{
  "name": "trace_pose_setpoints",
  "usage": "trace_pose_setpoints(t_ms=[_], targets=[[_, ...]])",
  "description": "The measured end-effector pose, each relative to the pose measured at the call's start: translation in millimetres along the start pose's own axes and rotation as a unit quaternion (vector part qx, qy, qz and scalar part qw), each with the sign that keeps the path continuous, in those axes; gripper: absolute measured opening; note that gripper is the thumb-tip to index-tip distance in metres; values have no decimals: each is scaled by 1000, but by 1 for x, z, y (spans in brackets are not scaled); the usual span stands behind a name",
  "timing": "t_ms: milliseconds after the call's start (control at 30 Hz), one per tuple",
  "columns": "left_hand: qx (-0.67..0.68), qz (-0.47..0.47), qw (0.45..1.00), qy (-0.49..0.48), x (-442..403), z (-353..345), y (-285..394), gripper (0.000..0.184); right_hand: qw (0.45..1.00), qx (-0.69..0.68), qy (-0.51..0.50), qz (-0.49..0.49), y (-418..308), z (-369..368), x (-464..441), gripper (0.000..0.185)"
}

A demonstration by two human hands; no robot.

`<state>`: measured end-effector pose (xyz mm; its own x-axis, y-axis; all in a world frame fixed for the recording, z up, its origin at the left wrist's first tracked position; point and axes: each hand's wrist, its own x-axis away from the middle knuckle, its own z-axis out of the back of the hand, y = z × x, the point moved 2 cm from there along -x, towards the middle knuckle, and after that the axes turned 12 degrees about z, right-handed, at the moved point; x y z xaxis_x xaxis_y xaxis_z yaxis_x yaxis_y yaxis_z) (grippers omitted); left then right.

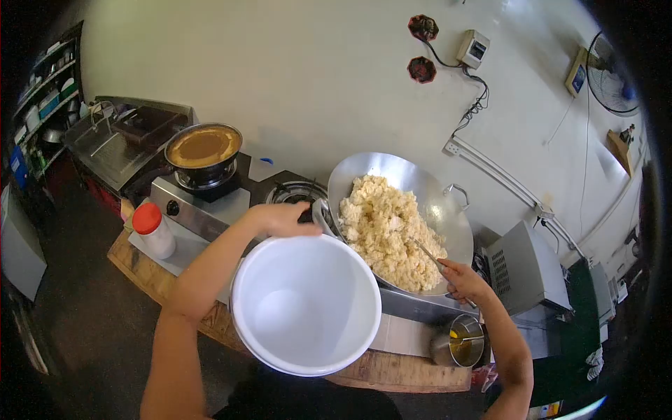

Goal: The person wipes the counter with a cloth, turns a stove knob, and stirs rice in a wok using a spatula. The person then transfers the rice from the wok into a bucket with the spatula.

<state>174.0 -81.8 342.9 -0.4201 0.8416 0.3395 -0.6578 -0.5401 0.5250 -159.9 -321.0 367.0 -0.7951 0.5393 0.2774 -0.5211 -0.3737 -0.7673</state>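
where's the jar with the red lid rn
In the head view, the jar with the red lid stands on the left side, in front of the stove and below the pan of brown liquid.

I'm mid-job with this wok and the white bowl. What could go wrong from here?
The food is heaped close to the near rim of the wok, so some could spill as the right hand works the utensil. The white bowl juts past the wooden counter edge and might tip or slip. The metal pot sits near that edge, close to the right forearm, and could get knocked.
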Motion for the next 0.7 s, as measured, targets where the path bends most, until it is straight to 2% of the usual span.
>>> trace_pose_setpoints(t_ms=[33,133,233,333,500,600,700], targets=[[-73,-54,996,14,8,-5,-6,74,1000,-10,7,-6,-3,0,4,42],[-38,-126,991,-8,18,-17,-18,56,999,-28,18,-8,-9,1,12,41],[-37,-113,985,124,13,-31,-17,43,1000,-25,17,7,-14,9,18,40],[-23,-143,979,140,8,-33,-11,41,999,-20,27,-3,-19,10,25,40],[21,-130,985,111,4,-32,-13,39,998,8,54,0,-34,8,43,39],[38,-137,985,97,-4,-34,-20,39,996,26,57,57,-39,10,58,38],[45,-156,982,94,-5,-35,-21,36,991,58,100,71,-75,-4,95,36]])
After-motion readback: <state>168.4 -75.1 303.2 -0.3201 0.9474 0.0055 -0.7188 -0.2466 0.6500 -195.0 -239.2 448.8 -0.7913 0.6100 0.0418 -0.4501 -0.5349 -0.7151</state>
